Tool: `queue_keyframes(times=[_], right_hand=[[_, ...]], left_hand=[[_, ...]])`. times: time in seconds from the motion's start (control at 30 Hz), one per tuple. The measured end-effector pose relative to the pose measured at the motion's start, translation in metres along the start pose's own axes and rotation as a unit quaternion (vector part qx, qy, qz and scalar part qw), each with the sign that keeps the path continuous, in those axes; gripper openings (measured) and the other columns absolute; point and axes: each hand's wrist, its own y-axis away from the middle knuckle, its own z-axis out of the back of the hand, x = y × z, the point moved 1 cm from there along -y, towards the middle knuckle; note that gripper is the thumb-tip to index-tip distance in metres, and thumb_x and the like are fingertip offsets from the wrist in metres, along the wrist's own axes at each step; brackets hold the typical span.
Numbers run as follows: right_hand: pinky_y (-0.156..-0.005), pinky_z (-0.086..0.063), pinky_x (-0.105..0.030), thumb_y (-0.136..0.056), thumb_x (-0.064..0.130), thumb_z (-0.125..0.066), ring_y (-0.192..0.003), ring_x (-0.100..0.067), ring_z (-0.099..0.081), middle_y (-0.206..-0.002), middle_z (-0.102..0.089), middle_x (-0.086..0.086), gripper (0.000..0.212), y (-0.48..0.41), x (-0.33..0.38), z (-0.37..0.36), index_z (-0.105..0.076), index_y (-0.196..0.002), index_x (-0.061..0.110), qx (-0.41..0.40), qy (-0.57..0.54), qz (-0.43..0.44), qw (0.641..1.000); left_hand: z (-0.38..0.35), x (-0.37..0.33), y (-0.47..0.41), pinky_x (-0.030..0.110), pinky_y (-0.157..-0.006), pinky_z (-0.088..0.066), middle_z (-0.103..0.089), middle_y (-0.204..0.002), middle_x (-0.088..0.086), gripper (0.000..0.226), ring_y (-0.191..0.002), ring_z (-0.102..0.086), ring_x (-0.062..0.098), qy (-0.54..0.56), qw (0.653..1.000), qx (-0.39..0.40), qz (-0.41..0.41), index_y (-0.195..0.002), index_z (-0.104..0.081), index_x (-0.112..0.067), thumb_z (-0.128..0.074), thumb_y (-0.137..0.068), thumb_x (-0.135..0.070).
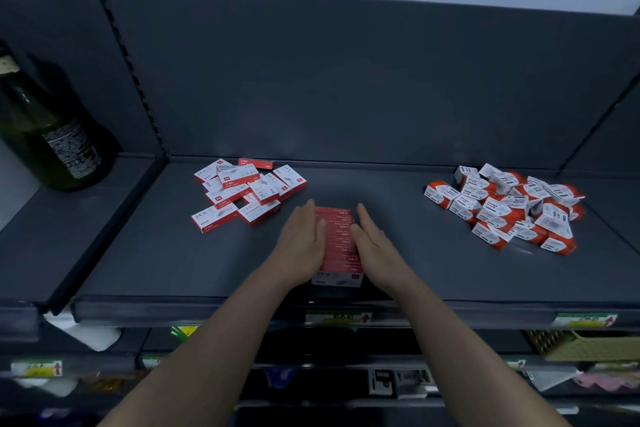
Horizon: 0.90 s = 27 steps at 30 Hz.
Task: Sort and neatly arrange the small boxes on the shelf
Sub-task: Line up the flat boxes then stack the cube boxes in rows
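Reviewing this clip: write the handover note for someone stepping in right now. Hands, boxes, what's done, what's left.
Left hand: open, straight fingers against the left side of the row of red boxes.
Right hand: open, flat against the row's right side.
Done: one row lined up at the front middle of the shelf.
Left: the red-and-white boxes behind the row on the left lie in a loose heap; the white-and-orange boxes on the right are a heap too.

Box row (337,243) mid-shelf btwn hands; loose pile (247,189) behind-left; 2nd pile (509,206) right.
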Motion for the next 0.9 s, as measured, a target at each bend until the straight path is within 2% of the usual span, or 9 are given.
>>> queue_keyframes(times=[0.1, 0.2, 0.27, 0.37, 0.57, 0.63, 0.7, 0.8, 0.9], right_hand=[[-0.120, -0.007, -0.036, -0.102, 0.040, -0.025, -0.146, -0.011, -0.006, -0.158, -0.013, 0.009, 0.055, -0.003, -0.001, 0.013, -0.010, -0.152, 0.023, -0.026, 0.022, 0.006, 0.999], [-0.120, 0.001, -0.033, -0.102, 0.042, -0.022, -0.145, -0.009, 0.000, -0.158, -0.011, 0.009, 0.055, 0.000, 0.003, 0.016, -0.007, -0.152, 0.022, 0.006, 0.081, 0.010, 0.997], [-0.115, 0.007, -0.027, -0.103, 0.038, -0.019, -0.132, 0.005, 0.000, -0.157, -0.011, 0.008, 0.054, 0.003, 0.010, 0.010, -0.002, -0.151, 0.020, 0.054, 0.122, 0.025, 0.991], [-0.113, 0.012, -0.028, -0.103, 0.038, -0.018, -0.118, 0.008, 0.001, -0.158, -0.007, 0.007, 0.059, 0.002, 0.016, 0.002, 0.011, -0.150, 0.018, 0.098, 0.140, 0.021, 0.985], [-0.113, 0.011, -0.028, -0.101, 0.045, -0.016, -0.125, 0.006, 0.011, -0.157, 0.002, 0.012, 0.060, -0.001, 0.008, 0.005, 0.014, -0.149, 0.024, 0.093, 0.123, 0.015, 0.988], [-0.116, 0.003, -0.030, -0.101, 0.047, -0.019, -0.141, -0.005, 0.008, -0.158, -0.002, 0.011, 0.060, 0.000, 0.000, 0.011, 0.005, -0.151, 0.025, 0.061, 0.107, 0.004, 0.992], [-0.112, -0.014, -0.022, -0.102, 0.038, -0.028, -0.143, -0.013, -0.018, -0.155, -0.024, 0.004, 0.054, 0.005, -0.009, 0.019, -0.017, -0.150, 0.017, 0.011, 0.149, 0.021, 0.989], [-0.097, -0.037, -0.025, -0.098, 0.023, -0.043, -0.118, -0.019, -0.050, -0.127, -0.056, -0.003, 0.033, 0.018, -0.016, 0.027, -0.053, -0.129, 0.014, -0.074, 0.270, 0.075, 0.957], [-0.089, -0.046, -0.033, -0.095, 0.019, -0.043, -0.105, -0.019, -0.057, -0.113, -0.064, -0.001, 0.028, 0.035, -0.016, 0.029, -0.064, -0.113, 0.016, -0.069, 0.345, 0.081, 0.933]], left_hand=[[0.012, 0.001, -0.005, 0.025, -0.103, -0.028, -0.041, -0.143, 0.014, 0.042, -0.113, -0.040, 0.013, -0.037, 0.999, -0.032, -0.009, -0.140, -0.033, -0.001, -0.029, -0.104, -0.022], [0.019, 0.007, -0.007, 0.031, -0.103, -0.033, -0.046, -0.139, 0.014, 0.035, -0.114, -0.046, 0.018, -0.069, 0.997, -0.021, -0.015, -0.136, -0.039, -0.013, -0.029, -0.103, -0.019], [0.016, 0.009, -0.007, 0.038, -0.098, -0.042, -0.056, -0.125, 0.013, 0.027, -0.105, -0.053, 0.019, -0.088, 0.996, -0.001, -0.033, -0.124, -0.047, -0.017, -0.034, -0.101, -0.021], [0.012, 0.011, -0.005, 0.040, -0.095, -0.044, -0.059, -0.119, 0.007, 0.033, -0.105, -0.056, 0.020, -0.122, 0.991, 0.010, -0.058, -0.130, -0.046, -0.015, -0.041, -0.098, -0.022], [0.014, 0.013, 0.000, 0.043, -0.094, -0.044, -0.061, -0.116, 0.006, 0.029, -0.103, -0.056, 0.021, -0.124, 0.990, 0.005, -0.063, -0.127, -0.046, -0.016, -0.036, -0.100, -0.021], [0.019, 0.015, 0.004, 0.041, -0.094, -0.044, -0.059, -0.121, 0.008, 0.031, -0.107, -0.054, 0.023, -0.143, 0.988, -0.030, -0.042, -0.129, -0.046, -0.013, -0.035, -0.101, -0.019], [0.024, 0.018, 0.013, 0.041, -0.090, -0.047, -0.061, -0.114, 0.005, 0.027, -0.103, -0.056, 0.021, -0.158, 0.983, -0.081, -0.036, -0.122, -0.053, -0.013, -0.040, -0.099, -0.022], [0.027, 0.021, 0.032, 0.035, -0.078, -0.052, -0.068, -0.096, -0.004, 0.020, -0.084, -0.060, 0.012, -0.165, 0.982, -0.087, -0.039, -0.100, -0.066, -0.019, -0.046, -0.095, -0.022], [0.020, 0.019, 0.048, 0.030, -0.067, -0.051, -0.069, -0.082, -0.004, 0.023, -0.073, -0.060, 0.011, -0.223, 0.973, -0.045, -0.038, -0.086, -0.069, -0.019, -0.046, -0.092, -0.023]])
